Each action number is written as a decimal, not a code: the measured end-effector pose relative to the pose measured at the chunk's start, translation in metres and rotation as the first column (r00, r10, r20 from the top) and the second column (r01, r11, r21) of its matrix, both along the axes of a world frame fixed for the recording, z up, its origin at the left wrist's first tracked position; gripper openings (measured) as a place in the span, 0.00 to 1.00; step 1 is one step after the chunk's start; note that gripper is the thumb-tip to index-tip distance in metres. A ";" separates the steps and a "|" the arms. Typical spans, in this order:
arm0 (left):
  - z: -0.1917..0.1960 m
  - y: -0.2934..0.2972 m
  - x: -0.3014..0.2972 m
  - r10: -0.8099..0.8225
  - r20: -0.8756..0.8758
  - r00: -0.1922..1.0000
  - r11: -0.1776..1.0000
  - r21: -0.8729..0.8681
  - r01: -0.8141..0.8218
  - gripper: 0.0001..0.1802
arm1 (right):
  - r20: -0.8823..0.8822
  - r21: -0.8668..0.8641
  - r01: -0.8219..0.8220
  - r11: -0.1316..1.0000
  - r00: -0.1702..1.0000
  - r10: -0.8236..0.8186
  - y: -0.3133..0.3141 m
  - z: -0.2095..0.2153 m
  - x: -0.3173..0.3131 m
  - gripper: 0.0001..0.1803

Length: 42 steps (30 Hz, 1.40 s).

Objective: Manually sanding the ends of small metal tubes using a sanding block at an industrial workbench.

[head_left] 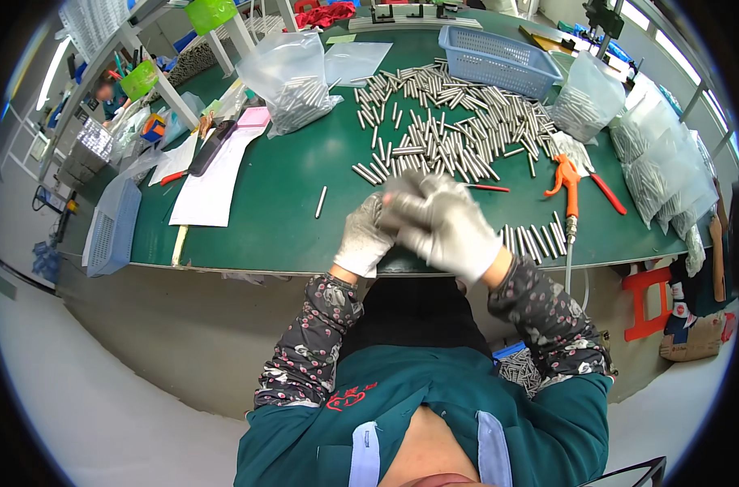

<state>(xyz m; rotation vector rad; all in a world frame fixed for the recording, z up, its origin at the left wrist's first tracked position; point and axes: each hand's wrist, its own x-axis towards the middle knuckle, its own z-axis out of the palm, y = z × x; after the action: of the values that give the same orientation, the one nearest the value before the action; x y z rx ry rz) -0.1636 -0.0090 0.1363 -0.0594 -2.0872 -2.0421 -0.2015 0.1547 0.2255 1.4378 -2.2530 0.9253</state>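
Close to the table's front edge, my gloved left hand (363,239) and gloved right hand (451,226) meet. The left is closed, its fingertips and whatever they grip hidden behind the right. Motion smears the right hand's fingers, which lie across the left's. Beyond them spreads a loose heap of metal pins (442,138). A single pin (321,202) lies apart, left of my left hand. Beside my right wrist is a row of pins (533,242). A thin red tool (488,188) lies just past my right hand.
An orange air gun (566,180) with a hose and a red-handled tool (608,195) lie at right. Bags of pins (657,166) line the right edge. A blue basket (499,62) stands behind the heap. Papers (215,183) and another blue basket (115,227) are at left.
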 end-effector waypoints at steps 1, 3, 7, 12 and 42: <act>-0.004 0.003 -0.001 -0.055 -0.064 0.996 0.963 0.260 0.070 0.21 | 0.091 0.054 0.109 0.993 0.989 -0.113 0.004 0.003 -0.009 0.18; -0.009 0.002 -0.001 -0.001 -0.044 0.999 0.991 0.133 0.007 0.21 | -0.162 -0.003 0.412 0.911 0.899 -0.407 0.008 0.003 -0.027 0.12; -0.014 -0.010 -0.003 0.043 -0.111 0.993 0.965 -0.253 -0.070 0.22 | -0.149 -0.116 0.009 0.993 0.989 -0.026 -0.002 -0.008 0.007 0.13; 0.007 0.006 0.006 0.032 0.117 0.993 0.999 0.038 -0.037 0.28 | -0.146 -0.069 0.323 0.944 0.933 -0.330 0.015 0.000 -0.009 0.11; 0.001 -0.001 0.002 -0.035 0.054 0.998 0.999 0.007 0.034 0.32 | -0.043 0.056 0.276 0.960 0.961 -0.274 0.018 -0.021 -0.001 0.21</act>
<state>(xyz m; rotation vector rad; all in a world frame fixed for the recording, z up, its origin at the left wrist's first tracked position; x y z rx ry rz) -0.1613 -0.0100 0.1373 -0.0398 -2.1258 -2.0927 -0.2028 0.1730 0.2048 1.1144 -2.3953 0.7418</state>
